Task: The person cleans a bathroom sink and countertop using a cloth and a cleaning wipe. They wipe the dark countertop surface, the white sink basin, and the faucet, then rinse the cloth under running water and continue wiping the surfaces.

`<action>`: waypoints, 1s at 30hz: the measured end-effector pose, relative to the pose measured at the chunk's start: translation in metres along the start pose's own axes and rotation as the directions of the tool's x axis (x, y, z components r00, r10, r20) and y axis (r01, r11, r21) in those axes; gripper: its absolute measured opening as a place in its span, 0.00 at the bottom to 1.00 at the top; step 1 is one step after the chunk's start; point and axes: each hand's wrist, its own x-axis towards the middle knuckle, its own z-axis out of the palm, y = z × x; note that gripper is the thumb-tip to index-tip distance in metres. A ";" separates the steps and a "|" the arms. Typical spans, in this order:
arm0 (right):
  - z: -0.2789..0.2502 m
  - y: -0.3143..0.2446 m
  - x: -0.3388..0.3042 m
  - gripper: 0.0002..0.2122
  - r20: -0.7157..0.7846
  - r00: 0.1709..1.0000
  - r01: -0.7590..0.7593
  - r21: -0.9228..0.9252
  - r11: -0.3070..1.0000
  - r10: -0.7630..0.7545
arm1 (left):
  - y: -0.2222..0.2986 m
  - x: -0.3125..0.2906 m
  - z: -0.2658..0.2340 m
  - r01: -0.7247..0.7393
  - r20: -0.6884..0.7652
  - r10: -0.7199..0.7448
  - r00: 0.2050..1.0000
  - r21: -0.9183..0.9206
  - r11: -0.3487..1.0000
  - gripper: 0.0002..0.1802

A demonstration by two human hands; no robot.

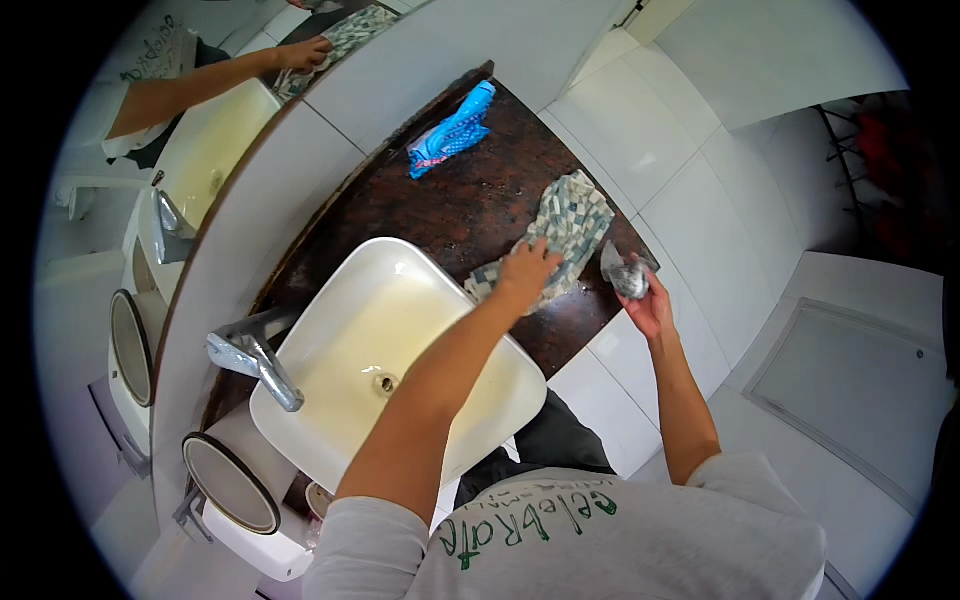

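Note:
A patterned cloth (574, 226) in grey, green and cream lies rumpled along the front part of the dark counter (400, 222). On the cloth's near part rests my left hand (527, 272), palm down with its fingers apart. My right hand (650, 305) is raised just beyond the counter's right edge, its fingers closed around a crumpled silvery-grey object (627, 274); its exact kind is unclear. A crumpled blue packet (453, 130) lies farther back on the counter, away from both hands.
A white basin (350, 300) sits below my left forearm, with a chrome tap (255, 358) at its left. A round, dark-rimmed container (232, 482) stands nearer me. The wall mirror (230, 130) reflects the basin and an arm. White cabinet doors (850, 390) are at right.

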 end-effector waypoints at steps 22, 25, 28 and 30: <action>0.193 0.088 -0.096 0.18 0.382 0.896 -0.243 -0.007 0.970 0.227 | 0.021 -0.433 -0.044 -0.012 0.029 -0.772 0.635 -0.999 -0.047 0.14; 0.240 0.117 -0.135 0.18 0.405 0.879 -0.225 -0.111 0.968 0.251 | 0.005 -0.571 0.005 -0.311 0.278 -0.914 0.297 -0.877 -0.368 0.25; 0.269 0.172 -0.163 0.18 0.356 0.874 -0.262 -0.229 0.937 0.331 | -0.033 -0.676 0.053 -0.732 0.543 -0.840 0.007 -0.569 -0.374 0.48; 0.294 0.222 -0.192 0.19 0.352 0.858 -0.279 -0.291 0.915 0.374 | -0.057 -0.716 0.066 -0.781 0.472 -0.877 0.082 -0.516 -0.351 0.49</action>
